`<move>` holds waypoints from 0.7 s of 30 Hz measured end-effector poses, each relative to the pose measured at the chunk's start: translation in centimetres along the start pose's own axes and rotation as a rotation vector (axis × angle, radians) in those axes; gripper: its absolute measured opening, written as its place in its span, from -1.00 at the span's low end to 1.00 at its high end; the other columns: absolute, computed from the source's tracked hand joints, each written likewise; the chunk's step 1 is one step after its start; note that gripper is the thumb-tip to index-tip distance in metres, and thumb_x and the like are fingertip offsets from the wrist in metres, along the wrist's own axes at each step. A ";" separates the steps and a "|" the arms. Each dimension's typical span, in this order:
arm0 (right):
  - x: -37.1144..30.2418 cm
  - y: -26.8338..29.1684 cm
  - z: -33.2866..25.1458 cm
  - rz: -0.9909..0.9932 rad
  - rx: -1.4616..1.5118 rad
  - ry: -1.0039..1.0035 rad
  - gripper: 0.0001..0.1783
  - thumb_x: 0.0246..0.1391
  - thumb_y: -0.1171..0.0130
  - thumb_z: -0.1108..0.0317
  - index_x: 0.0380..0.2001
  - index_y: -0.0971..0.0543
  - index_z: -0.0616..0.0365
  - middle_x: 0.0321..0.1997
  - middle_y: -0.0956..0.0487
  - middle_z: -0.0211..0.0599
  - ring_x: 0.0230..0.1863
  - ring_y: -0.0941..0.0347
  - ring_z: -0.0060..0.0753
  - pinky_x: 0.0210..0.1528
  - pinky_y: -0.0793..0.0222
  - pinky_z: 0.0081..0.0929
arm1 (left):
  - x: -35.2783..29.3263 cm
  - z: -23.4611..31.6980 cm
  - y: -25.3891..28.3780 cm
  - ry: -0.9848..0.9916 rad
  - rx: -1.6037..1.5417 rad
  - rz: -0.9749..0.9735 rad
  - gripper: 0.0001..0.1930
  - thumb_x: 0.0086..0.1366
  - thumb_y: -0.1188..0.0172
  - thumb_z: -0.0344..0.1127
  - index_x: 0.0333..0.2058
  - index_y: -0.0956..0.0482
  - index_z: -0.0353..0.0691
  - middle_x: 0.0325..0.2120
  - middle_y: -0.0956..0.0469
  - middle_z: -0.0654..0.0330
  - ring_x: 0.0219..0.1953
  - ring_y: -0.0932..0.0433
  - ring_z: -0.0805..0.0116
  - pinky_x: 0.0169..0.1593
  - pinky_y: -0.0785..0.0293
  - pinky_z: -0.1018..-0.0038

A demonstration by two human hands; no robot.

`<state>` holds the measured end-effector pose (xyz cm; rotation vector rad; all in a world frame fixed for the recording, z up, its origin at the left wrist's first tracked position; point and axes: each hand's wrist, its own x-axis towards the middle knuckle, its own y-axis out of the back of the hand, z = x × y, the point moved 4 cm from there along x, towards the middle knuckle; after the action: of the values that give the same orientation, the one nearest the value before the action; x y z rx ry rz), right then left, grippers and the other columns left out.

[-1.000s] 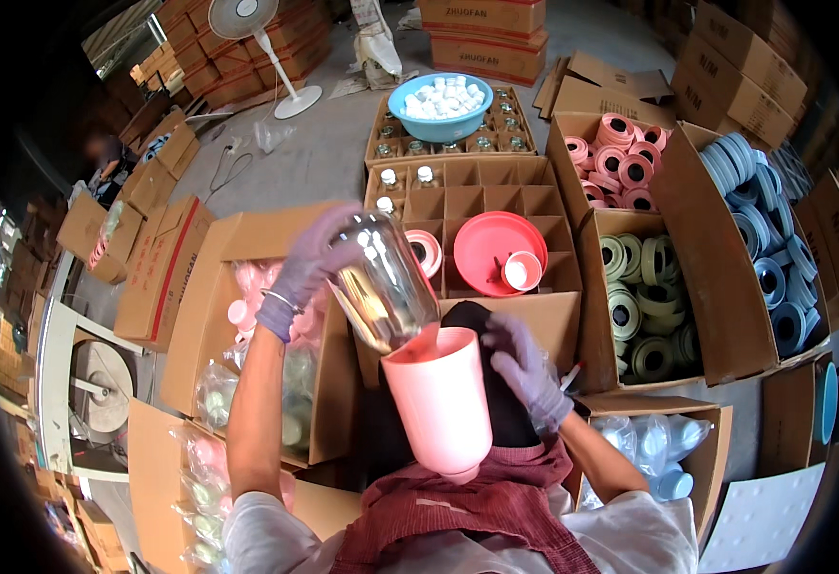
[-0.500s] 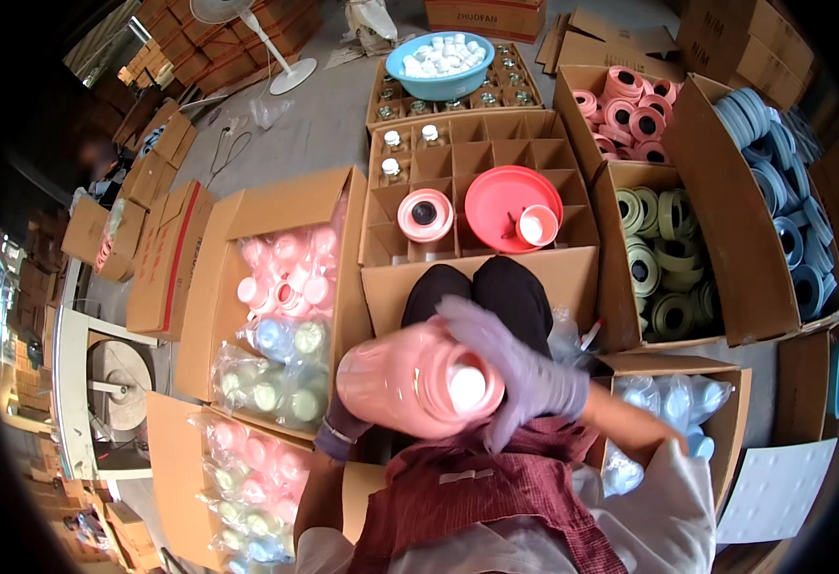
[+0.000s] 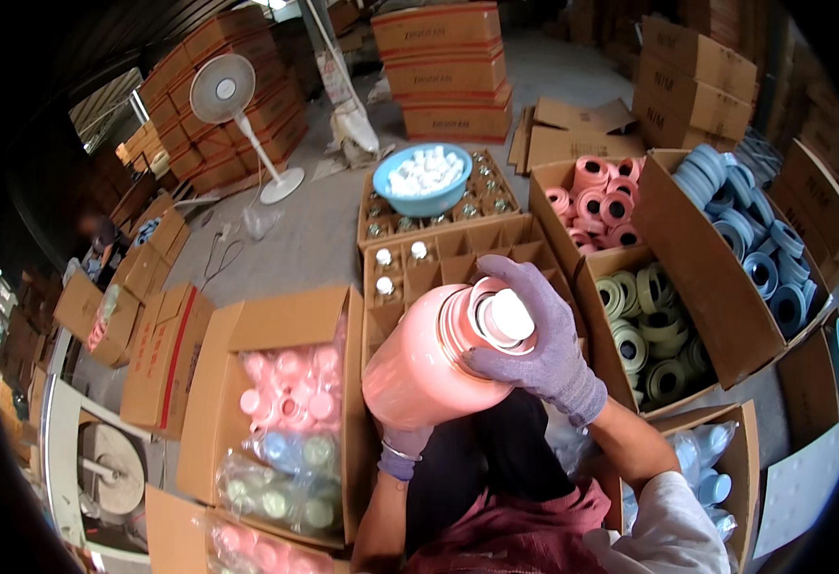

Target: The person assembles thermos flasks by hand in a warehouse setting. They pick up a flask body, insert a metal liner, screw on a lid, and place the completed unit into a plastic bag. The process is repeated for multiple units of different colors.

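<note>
Gripping the pink bottle [image 3: 414, 368] near its neck, the gloved right hand [image 3: 548, 346] is clamped on it, thumb low on the near side and fingers wrapped over the far side, just beside the white cap [image 3: 509, 317]. The left hand [image 3: 406, 439], also gloved, touches the lower part of the bottle from beneath; its fingers are hidden behind the body, so I cannot tell how far they close. The bottle is held tilted between both hands above the person's lap, cap end to the right and toward the person. Directly ahead of the grip, and partly covered by it, is a divided carton [image 3: 457, 244] with three white tops [image 3: 419, 251] in its far-left cells. Beyond that, a blue basin [image 3: 424, 203] of white caps rests on a second carton. Right of the grip and ahead, open boxes hold pink rings [image 3: 589, 206], green rings [image 3: 666, 325] and, farther out, blue rings [image 3: 762, 239]. Left of the grip, an open carton holds bagged pink pieces [image 3: 290, 365], with blue and green ones nearer the person. Well apart, ahead and left, stands a fan [image 3: 223, 88].
</note>
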<state>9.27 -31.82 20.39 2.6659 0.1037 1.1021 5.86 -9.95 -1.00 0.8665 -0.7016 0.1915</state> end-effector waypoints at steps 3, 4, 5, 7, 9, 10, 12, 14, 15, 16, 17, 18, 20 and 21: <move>1.8 -0.6 -0.2 -0.020 -0.012 -0.013 -0.24 -0.36 -0.48 0.17 0.00 -0.49 0.19 -0.12 -0.52 -0.21 -0.07 -0.49 -0.31 0.04 -0.37 -0.40 | -0.9 -3.2 -2.9 0.050 -0.118 -0.015 -0.31 0.13 -0.37 -0.24 0.23 -0.30 -0.17 0.19 -0.36 0.08 0.24 -0.31 0.13 0.29 -0.22 0.23; 2.3 -1.2 0.0 -0.039 0.012 -0.020 -0.26 -0.36 -0.47 0.18 -0.01 -0.49 0.20 -0.12 -0.52 -0.21 -0.07 -0.48 -0.31 0.04 -0.37 -0.40 | -1.7 -4.3 -3.8 0.077 -0.154 -0.025 -0.34 0.14 -0.37 -0.23 0.21 -0.33 -0.16 0.17 -0.38 0.09 0.23 -0.33 0.14 0.28 -0.24 0.23; 2.4 -1.9 0.5 -0.058 0.032 -0.038 -0.27 -0.36 -0.45 0.19 -0.02 -0.50 0.20 -0.13 -0.52 -0.21 -0.06 -0.48 -0.32 0.04 -0.37 -0.40 | -2.9 -5.5 -4.9 0.109 -0.196 -0.044 -0.37 0.15 -0.36 -0.23 0.19 -0.35 -0.16 0.15 -0.40 0.10 0.22 -0.34 0.16 0.26 -0.26 0.23; 2.2 -3.9 1.9 -0.106 0.120 -0.074 -0.27 -0.43 -0.44 0.21 -0.06 -0.52 0.25 -0.12 -0.55 -0.20 -0.08 -0.51 -0.30 0.02 -0.38 -0.38 | -6.3 -8.1 -6.9 0.189 -0.268 -0.080 -0.42 0.17 -0.34 -0.22 0.15 -0.40 -0.15 0.12 -0.43 0.13 0.19 -0.38 0.18 0.24 -0.30 0.22; 2.5 -4.9 2.1 -0.167 0.159 -0.005 -0.25 -0.48 -0.45 0.20 -0.08 -0.53 0.27 -0.12 -0.57 -0.16 -0.07 -0.53 -0.27 0.03 -0.39 -0.36 | -8.4 -8.0 -7.6 0.333 -0.342 -0.106 -0.39 0.16 -0.35 -0.20 0.16 -0.39 -0.18 0.14 -0.41 0.10 0.19 -0.38 0.17 0.24 -0.30 0.25; 2.5 -5.5 2.5 -0.184 0.223 -0.039 -0.22 -0.52 -0.46 0.18 -0.09 -0.53 0.30 -0.13 -0.59 -0.10 -0.06 -0.53 -0.21 0.05 -0.39 -0.30 | -9.0 -8.4 -7.8 0.334 -0.337 -0.122 -0.38 0.15 -0.35 -0.19 0.17 -0.38 -0.18 0.15 -0.41 0.10 0.19 -0.38 0.18 0.24 -0.30 0.25; 2.8 -5.7 3.1 -0.244 0.272 0.047 -0.24 -0.45 -0.49 0.24 -0.05 -0.51 0.26 -0.07 -0.57 -0.14 -0.06 -0.52 -0.22 0.02 -0.39 -0.34 | -8.7 -8.7 -7.4 0.328 -0.326 -0.152 -0.36 0.15 -0.36 -0.17 0.18 -0.36 -0.19 0.17 -0.39 0.10 0.20 -0.36 0.19 0.25 -0.29 0.26; 2.9 -5.7 3.4 -0.282 0.298 0.103 -0.24 -0.43 -0.49 0.30 -0.02 -0.49 0.28 -0.01 -0.56 -0.12 -0.04 -0.52 -0.17 0.04 -0.39 -0.32 | -7.8 -8.9 -7.0 0.321 -0.314 -0.179 -0.33 0.14 -0.36 -0.15 0.20 -0.35 -0.19 0.19 -0.38 0.11 0.21 -0.35 0.20 0.26 -0.28 0.27; 2.7 -5.5 3.6 -0.249 0.270 0.113 -0.21 -0.44 -0.49 0.30 0.00 -0.47 0.28 0.00 -0.56 -0.10 -0.01 -0.51 -0.16 0.07 -0.37 -0.30 | -7.0 -8.9 -6.7 0.317 -0.307 -0.191 -0.32 0.14 -0.36 -0.14 0.20 -0.34 -0.19 0.20 -0.37 0.11 0.22 -0.35 0.21 0.26 -0.27 0.27; 2.2 -5.0 3.9 -0.212 0.233 0.115 -0.18 -0.45 -0.49 0.30 0.02 -0.46 0.28 0.00 -0.55 -0.09 0.01 -0.50 -0.14 0.11 -0.36 -0.29 | -6.2 -8.7 -6.1 0.315 -0.319 -0.200 -0.34 0.13 -0.35 -0.13 0.18 -0.35 -0.18 0.15 -0.39 0.10 0.18 -0.37 0.20 0.23 -0.29 0.27; 1.3 -4.6 4.4 -0.178 0.204 0.115 -0.16 -0.45 -0.50 0.31 0.04 -0.44 0.28 0.01 -0.55 -0.07 0.04 -0.49 -0.13 0.14 -0.34 -0.28 | -4.8 -8.8 -5.1 0.317 -0.330 -0.233 -0.36 0.13 -0.35 -0.12 0.16 -0.37 -0.18 0.11 -0.41 0.10 0.14 -0.39 0.19 0.19 -0.30 0.27; 0.0 -4.3 5.3 -0.177 0.439 -0.006 -0.07 -0.46 -0.51 0.31 0.11 -0.37 0.28 0.08 -0.50 -0.04 0.13 -0.43 -0.12 0.22 -0.27 -0.23 | -3.3 -9.3 -3.8 0.317 -0.346 -0.278 -0.38 0.13 -0.34 -0.11 0.14 -0.38 -0.17 0.07 -0.43 0.09 0.10 -0.41 0.18 0.16 -0.32 0.26; -4.3 -3.3 6.4 -0.271 0.585 -0.146 0.17 -0.42 -0.55 0.10 0.28 -0.19 0.24 0.34 -0.23 0.00 0.37 -0.14 -0.08 0.39 0.04 -0.15 | 0.7 -10.4 0.4 0.307 -0.406 -0.431 -0.42 0.12 -0.32 -0.09 0.10 -0.41 -0.16 -0.01 -0.46 0.08 0.02 -0.44 0.15 0.09 -0.35 0.26; -7.6 -2.9 6.2 -0.280 0.738 -0.259 0.24 -0.41 -0.55 0.03 0.34 -0.12 0.22 0.41 -0.12 0.00 0.44 -0.02 -0.06 0.43 0.15 -0.14 | 3.4 -10.8 2.9 0.284 -0.458 -0.551 -0.43 0.12 -0.31 -0.08 0.07 -0.42 -0.15 -0.05 -0.48 0.08 -0.01 -0.46 0.14 0.05 -0.37 0.26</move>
<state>8.34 -31.50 10.21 3.2409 0.9692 0.7032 12.46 -0.35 -1.76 0.5475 -0.2056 -0.3260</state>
